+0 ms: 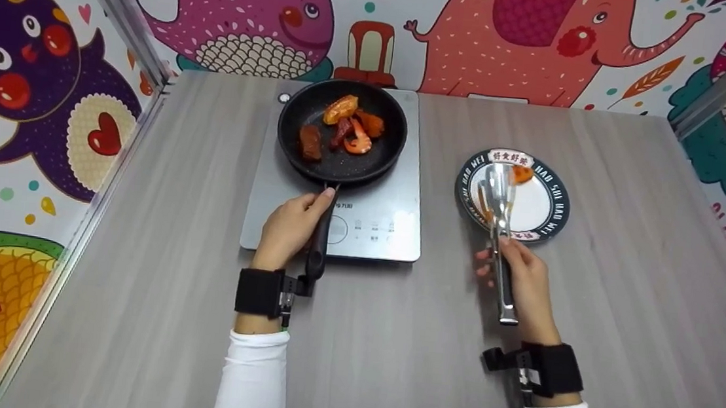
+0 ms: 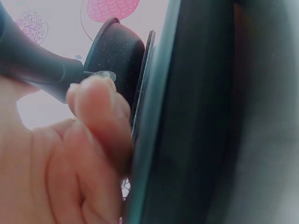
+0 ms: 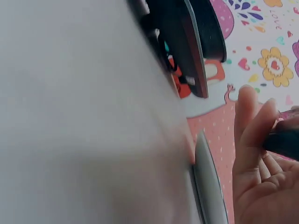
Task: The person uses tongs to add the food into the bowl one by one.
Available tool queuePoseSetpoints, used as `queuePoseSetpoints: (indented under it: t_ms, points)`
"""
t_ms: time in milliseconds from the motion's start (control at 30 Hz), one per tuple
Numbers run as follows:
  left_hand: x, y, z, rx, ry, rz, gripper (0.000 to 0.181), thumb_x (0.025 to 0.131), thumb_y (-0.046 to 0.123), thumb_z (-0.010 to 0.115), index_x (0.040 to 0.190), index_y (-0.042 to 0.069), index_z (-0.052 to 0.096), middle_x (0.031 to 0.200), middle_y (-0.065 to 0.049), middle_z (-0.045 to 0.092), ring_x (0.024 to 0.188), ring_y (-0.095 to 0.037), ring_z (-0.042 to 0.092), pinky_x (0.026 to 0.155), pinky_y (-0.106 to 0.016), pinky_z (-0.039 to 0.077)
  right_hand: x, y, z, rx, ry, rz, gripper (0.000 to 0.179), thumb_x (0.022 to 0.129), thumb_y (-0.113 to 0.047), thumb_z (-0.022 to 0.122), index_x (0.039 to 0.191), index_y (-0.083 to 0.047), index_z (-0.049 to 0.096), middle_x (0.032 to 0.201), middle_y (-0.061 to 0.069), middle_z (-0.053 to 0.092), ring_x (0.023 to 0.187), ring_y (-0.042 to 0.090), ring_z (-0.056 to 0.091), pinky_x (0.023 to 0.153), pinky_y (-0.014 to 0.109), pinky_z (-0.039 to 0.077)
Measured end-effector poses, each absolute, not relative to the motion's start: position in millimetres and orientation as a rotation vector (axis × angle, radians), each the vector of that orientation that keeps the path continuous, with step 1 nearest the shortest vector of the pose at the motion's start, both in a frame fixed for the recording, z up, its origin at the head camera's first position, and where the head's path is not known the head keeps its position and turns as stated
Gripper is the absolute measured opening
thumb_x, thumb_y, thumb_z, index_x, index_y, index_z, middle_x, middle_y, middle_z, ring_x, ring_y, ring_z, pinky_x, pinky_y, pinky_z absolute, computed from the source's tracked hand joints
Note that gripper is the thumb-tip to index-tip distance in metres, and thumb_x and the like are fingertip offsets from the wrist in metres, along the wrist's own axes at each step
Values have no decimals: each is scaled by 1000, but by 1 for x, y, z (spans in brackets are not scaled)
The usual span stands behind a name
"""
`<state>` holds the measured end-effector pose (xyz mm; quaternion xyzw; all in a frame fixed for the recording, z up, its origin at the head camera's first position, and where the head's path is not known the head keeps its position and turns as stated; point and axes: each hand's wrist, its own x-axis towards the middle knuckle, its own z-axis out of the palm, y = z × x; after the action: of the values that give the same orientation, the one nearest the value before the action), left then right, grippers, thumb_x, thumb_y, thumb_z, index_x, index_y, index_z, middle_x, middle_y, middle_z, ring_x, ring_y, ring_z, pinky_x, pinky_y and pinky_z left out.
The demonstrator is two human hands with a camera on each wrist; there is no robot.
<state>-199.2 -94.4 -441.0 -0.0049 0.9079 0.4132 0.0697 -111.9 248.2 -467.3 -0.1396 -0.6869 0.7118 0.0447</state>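
Note:
My left hand grips the black handle of a frying pan, thumb lying along its top. In the left wrist view, curled fingers show beneath the handle. The pan sits on a silver induction cooker. Inside it are a shrimp, a yellowish piece that looks like a chicken wing, a brown chunk and other reddish pieces. My right hand holds metal tongs over a dark-rimmed plate. An orange food piece shows beside the tong tips; whether they touch it I cannot tell.
The cooker and plate stand side by side on a grey wood-grain table. Behind them rises a cartoon-printed wall, with another printed panel on the left. Metal frame strips run along the sides.

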Motion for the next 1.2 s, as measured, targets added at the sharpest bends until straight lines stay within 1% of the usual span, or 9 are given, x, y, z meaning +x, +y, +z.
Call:
queuePoseSetpoints:
  t_ms: [267,400,467,500,700,833,933,1067,1200]
  points:
    - [-199,-95,-438,-26,2704,1247,64,75,78,27,78,20,55,65,-5,52,52,-21,51,53,-34,37,-96,287,-466,-485,-2217,2138,53,90,-36,52,119,8,46,81,13,64,52,18,58,44,28,46]
    - [-200,-95,-438,-32,2701,1251,64,75,78,28,79,20,56,65,-5,53,52,-21,51,53,-35,38,-95,304,-460,-504,-2279,2119,56,90,-37,52,120,9,44,80,11,65,46,16,55,41,28,46]
    - [-200,-96,-439,-34,2693,1254,65,74,78,28,79,20,56,65,-5,53,51,-22,52,53,-35,38,-97,313,-456,-489,-2300,2137,56,90,-36,52,118,11,43,80,12,65,45,15,54,41,28,45]
    - [-200,-96,-439,-37,2688,1255,65,74,78,28,79,20,56,65,-6,53,51,-22,52,53,-35,39,-98,316,-452,-483,-2312,2159,53,90,-36,51,116,10,45,79,12,65,44,15,53,41,28,46]
    - [-199,-95,-440,-41,2682,1256,65,74,79,27,83,22,57,66,-5,53,51,-22,51,52,-35,39,-115,338,-438,-495,-2391,2257,45,90,-37,52,110,4,51,79,11,65,45,15,55,42,28,47]
    - [-199,-94,-438,-29,2679,1245,65,75,78,26,87,23,57,67,-5,53,51,-21,52,52,-35,39,-128,346,-430,-517,-2440,2263,49,89,-39,51,108,6,51,77,11,65,46,15,56,43,28,47]
    - [-199,-94,-437,-31,2675,1242,64,75,78,26,89,23,57,67,-5,54,51,-21,52,52,-35,39,-134,348,-420,-519,-2460,2322,46,90,-39,50,105,5,52,76,10,66,49,15,58,45,28,48]
    - [-198,-94,-438,-32,2677,1248,64,75,78,27,88,23,57,66,-5,54,51,-21,52,52,-35,40,-141,349,-409,-508,-2461,2408,39,91,-36,50,101,1,56,74,12,65,51,15,59,48,26,49]
    - [-198,-94,-439,-22,2685,1264,64,76,77,27,83,21,57,66,-5,53,50,-21,52,51,-35,39,-150,350,-402,-524,-2491,2401,36,90,-36,52,99,-1,58,72,11,64,51,15,59,48,25,49]
